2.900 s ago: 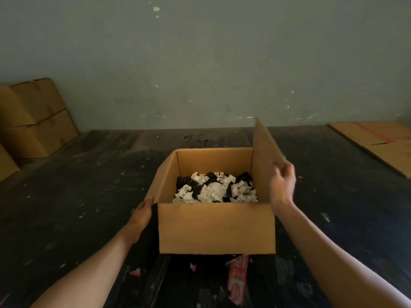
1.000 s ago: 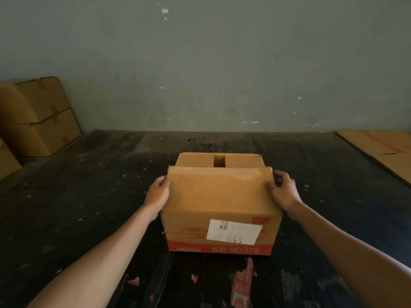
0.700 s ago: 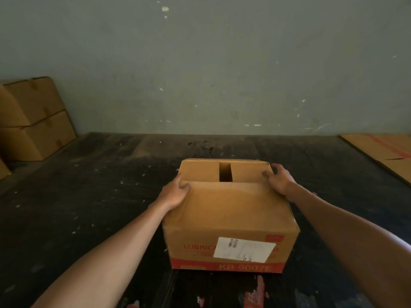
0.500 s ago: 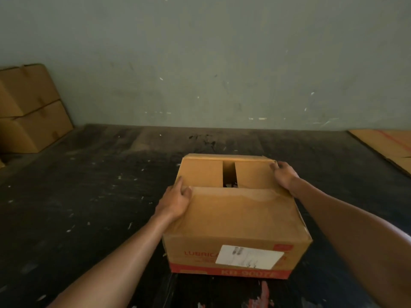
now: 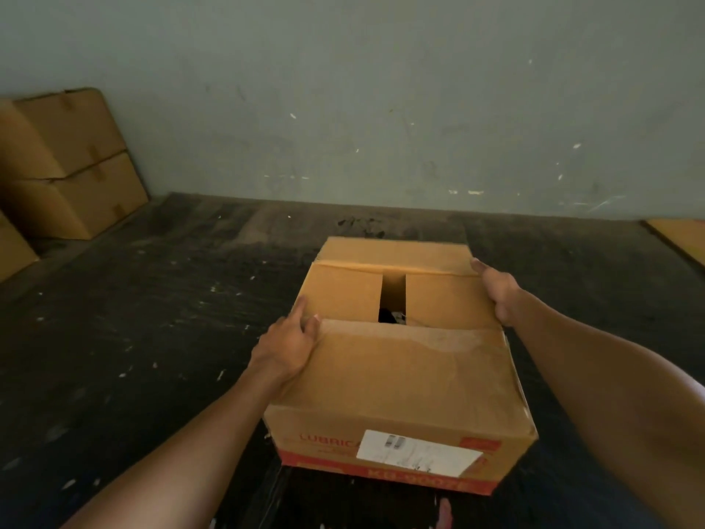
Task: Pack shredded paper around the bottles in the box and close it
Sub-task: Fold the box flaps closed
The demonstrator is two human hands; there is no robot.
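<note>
The brown cardboard box (image 5: 400, 376) stands on the dark floor in front of me, with a white label and red print on its near side. Its near flap lies flat over the top. The two side flaps are folded in with a narrow gap (image 5: 393, 295) between them, where a bit of black and white shredded paper (image 5: 393, 316) shows. The far flap (image 5: 393, 252) leans over the back edge. My left hand (image 5: 286, 345) grips the left edge where the near flap meets the side flap. My right hand (image 5: 498, 292) holds the right far corner at the far flap. The bottles are hidden.
Two closed cardboard boxes (image 5: 65, 166) are stacked against the grey wall at the far left. A flattened piece of cardboard (image 5: 683, 238) lies on the floor at the far right. Red scraps (image 5: 444, 515) lie on the floor just below the box.
The open box with the paper showing has had its side and near flaps folded down. Both hands slid toward the back, and the far flap has come up over the rear edge.
</note>
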